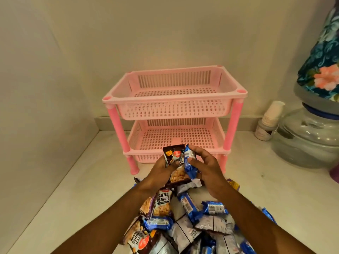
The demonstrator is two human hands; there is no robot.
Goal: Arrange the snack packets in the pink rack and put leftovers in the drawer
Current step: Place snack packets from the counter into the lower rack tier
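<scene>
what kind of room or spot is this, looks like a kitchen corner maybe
Probably a home kitchen or pantry counter set into a corner. A white countertop meets plain walls, a water dispenser jar with a floral cloth cover stands at the right beside stacked paper cups, and a pink rack waits for snack packets.

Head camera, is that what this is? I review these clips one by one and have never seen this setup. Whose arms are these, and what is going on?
Yes: one wide-angle camera worn on a person's head, looking forward and down, so the two bare arms coming from the bottom edge are the wearer's own. There is no robot. The left hand holds a dark peanut packet, and the right hand holds a blue packet against it, just in front of the pink rack. Both rack tiers look empty. A pile of packets lies on the white counter below the arms. At right stand a water dispenser and a stack of paper cups.
</scene>
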